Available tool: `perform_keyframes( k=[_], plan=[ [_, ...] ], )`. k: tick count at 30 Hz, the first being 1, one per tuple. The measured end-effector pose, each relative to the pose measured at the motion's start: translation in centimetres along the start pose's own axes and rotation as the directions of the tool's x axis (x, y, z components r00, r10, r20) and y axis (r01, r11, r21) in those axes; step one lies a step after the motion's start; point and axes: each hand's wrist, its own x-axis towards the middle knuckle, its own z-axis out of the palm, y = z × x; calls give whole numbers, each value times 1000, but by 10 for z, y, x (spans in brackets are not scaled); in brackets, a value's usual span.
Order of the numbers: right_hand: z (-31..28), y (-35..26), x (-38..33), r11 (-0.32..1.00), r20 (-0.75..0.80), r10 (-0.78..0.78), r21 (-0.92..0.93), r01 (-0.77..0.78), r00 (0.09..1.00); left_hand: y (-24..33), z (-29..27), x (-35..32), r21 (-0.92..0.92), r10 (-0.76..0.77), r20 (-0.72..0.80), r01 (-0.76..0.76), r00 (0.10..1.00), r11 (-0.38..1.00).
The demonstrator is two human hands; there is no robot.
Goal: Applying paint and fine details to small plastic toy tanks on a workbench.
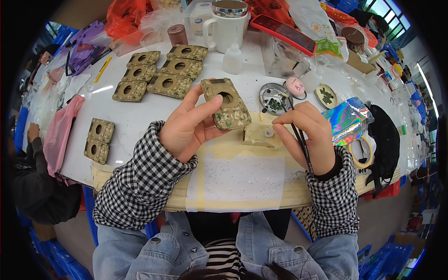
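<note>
Table [140, 116]: case [226, 103] in left hand [189, 126].

Thin dark brush [300, 140]: tip hidden behind right hand [308, 133]. Camouflage-patterned rectangular case [227, 103], at 12 o'clock: lower-left edge covered by left hand [189, 128].

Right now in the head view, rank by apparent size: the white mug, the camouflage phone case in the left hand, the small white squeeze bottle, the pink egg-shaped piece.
1. Camouflage phone case, though nearness to the camera may inflate it
2. White mug
3. Small white squeeze bottle
4. Pink egg-shaped piece
</note>
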Motion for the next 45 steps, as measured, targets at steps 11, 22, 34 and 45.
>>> perform_keyframes(
  k=[11,22,34,45],
  plan=[
    [-3,-2,1,1000,-21,9,2,-9,1000,-1,-2,1,7,-6,14,6,1000,1000],
    [-4,0,1,1000,-49,6,-24,-7,999,1,-1,1,13,-19,18,18,1000,1000],
    [-6,-3,2,999,-24,19,-33,-20,1000,3,-1,0,-8,-29,26,30,999,1000],
    [-15,-29,7,929,-217,190,355,-104,957,4,5,-8,-62,-62,119,70,991,996]
  ],
)
